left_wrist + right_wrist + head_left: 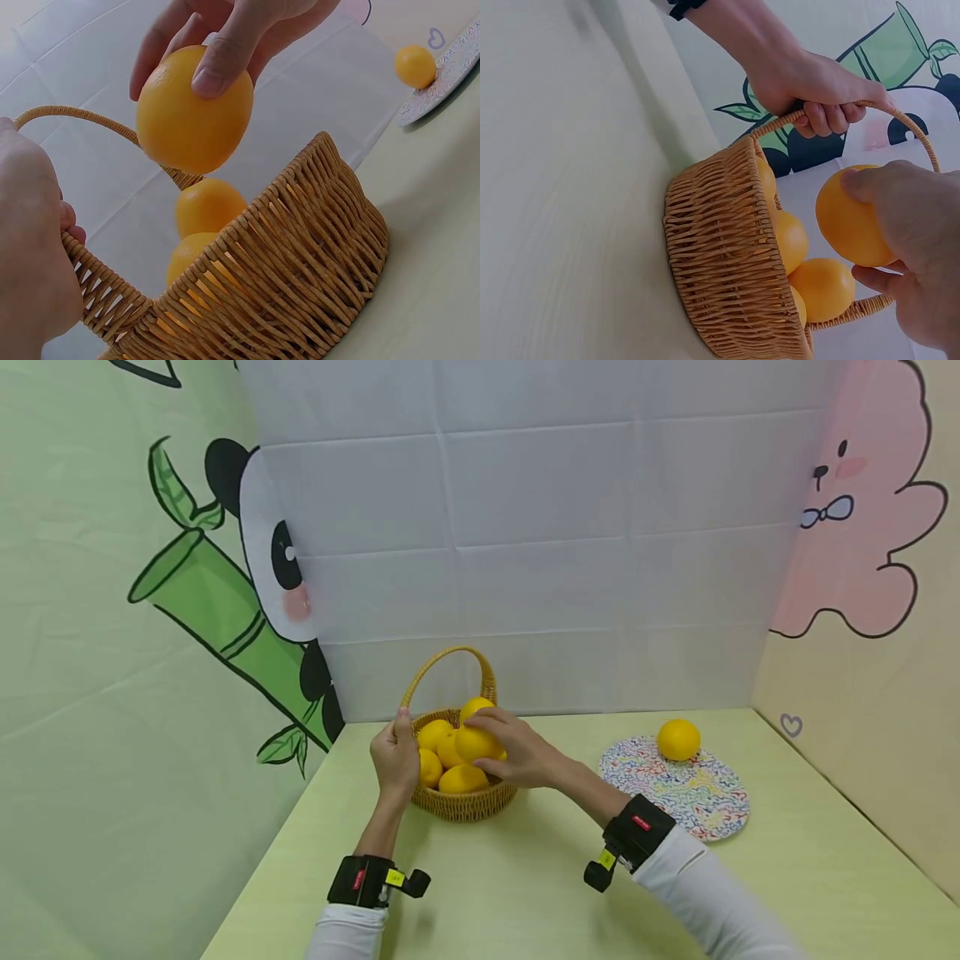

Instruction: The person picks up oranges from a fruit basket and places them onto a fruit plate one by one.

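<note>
Holding the basket (467,810) by its handle (488,681), our left hand (396,756) has its fingers curled tight round it. Our right hand (525,752) pinches one round yellow fruit (187,124), with the thumb on one side and the fingers on the other. That fruit is up over the open top of the basket, just above the pile of fruit (462,780) inside. It is not let go, so this bit of the work is not done yet.

How far have we got? We think we are somewhere in the middle. Lots of fruit sits in the basket, but some of it hides behind the rest and behind our hand, so we cannot count it all. One more, the lone fruit (678,740), sits on the speckled plate (690,803), over to our right and well apart from the basket. Neither hand is near it. We cannot tell from this one moment if the fruit we pinch is going in or coming out. What looks left to us is that pinched fruit, which has no resting spot yet, and maybe the lone one too
</note>
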### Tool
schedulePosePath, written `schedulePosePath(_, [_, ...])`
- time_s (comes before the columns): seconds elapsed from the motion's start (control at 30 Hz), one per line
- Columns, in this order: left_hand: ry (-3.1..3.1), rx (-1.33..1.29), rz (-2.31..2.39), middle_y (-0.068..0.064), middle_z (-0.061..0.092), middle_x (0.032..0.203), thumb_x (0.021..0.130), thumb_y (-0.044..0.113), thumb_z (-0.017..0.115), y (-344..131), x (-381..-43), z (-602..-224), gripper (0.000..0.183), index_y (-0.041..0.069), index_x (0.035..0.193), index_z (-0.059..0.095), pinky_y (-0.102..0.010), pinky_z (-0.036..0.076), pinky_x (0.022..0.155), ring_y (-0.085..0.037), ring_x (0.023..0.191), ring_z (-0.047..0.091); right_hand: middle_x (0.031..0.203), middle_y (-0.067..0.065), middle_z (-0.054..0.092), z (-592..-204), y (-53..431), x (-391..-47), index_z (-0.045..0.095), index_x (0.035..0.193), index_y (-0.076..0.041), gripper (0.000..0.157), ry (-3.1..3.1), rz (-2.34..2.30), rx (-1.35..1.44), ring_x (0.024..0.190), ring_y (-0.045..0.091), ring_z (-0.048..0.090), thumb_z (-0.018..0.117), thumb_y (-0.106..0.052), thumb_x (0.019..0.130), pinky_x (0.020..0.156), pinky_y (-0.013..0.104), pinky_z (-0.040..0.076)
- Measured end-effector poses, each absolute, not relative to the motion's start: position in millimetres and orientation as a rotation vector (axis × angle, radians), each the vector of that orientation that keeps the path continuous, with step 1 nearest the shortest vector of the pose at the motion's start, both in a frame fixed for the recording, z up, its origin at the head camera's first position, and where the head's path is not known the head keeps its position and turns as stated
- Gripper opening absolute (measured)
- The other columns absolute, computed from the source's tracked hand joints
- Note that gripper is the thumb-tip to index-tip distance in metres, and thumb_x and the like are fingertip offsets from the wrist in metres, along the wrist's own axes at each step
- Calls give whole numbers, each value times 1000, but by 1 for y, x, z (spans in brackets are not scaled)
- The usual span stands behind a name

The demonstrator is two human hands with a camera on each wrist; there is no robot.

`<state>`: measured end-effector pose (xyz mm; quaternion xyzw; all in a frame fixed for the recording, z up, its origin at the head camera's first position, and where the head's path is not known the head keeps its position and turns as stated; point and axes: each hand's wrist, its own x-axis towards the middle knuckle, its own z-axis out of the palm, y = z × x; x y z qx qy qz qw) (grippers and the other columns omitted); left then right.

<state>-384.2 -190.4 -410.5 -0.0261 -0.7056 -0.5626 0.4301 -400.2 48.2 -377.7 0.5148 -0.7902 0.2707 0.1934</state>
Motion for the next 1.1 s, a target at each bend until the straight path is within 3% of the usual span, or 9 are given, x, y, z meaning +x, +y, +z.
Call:
schedulePosePath(0.43, [-1758, -70, -1418, 5, 30, 50, 110, 29, 49, -178, -363, -392, 58, 10, 57, 36, -19, 16, 39, 3, 37, 21, 144, 12, 50, -382, 85, -396, 58, 141, -4, 60, -2177, 863, 1420, 125, 18, 52, 82, -15, 88, 101, 40, 52])
schedulePosePath(0.63, [-1756, -78, -1415, 5, 30, 50, 110, 30, 50, -176, -359, -389, 57, 10, 58, 36, -19, 16, 39, 0, 37, 23, 146, 15, 50, -385, 102, -397, 57, 142, -1, 61, -2141, 867, 1429, 131, 22, 50, 82, -12, 87, 104, 43, 49])
schedulePosePath(1.0, [-1747, -60, -1427, 5, 30, 50, 110, 29, 51, -178, -365, -389, 57, 11, 58, 35, -19, 15, 39, 3, 37, 21, 144, 15, 51, -388, 141, -398, 58, 141, -1, 63, -2152, 853, 1364, 129, 26, 51, 83, -8, 84, 99, 44, 53])
schedulePosePath(1.1, [-1747, -53, -1419, 5, 30, 49, 109, 37, 51, -184, -378, -397, 59, 13, 57, 35, -19, 15, 37, 3, 37, 21, 144, 13, 51, -388, 154, -399, 58, 141, -2, 63, -2178, 855, 1332, 129, 25, 51, 84, -8, 84, 100, 44, 52])
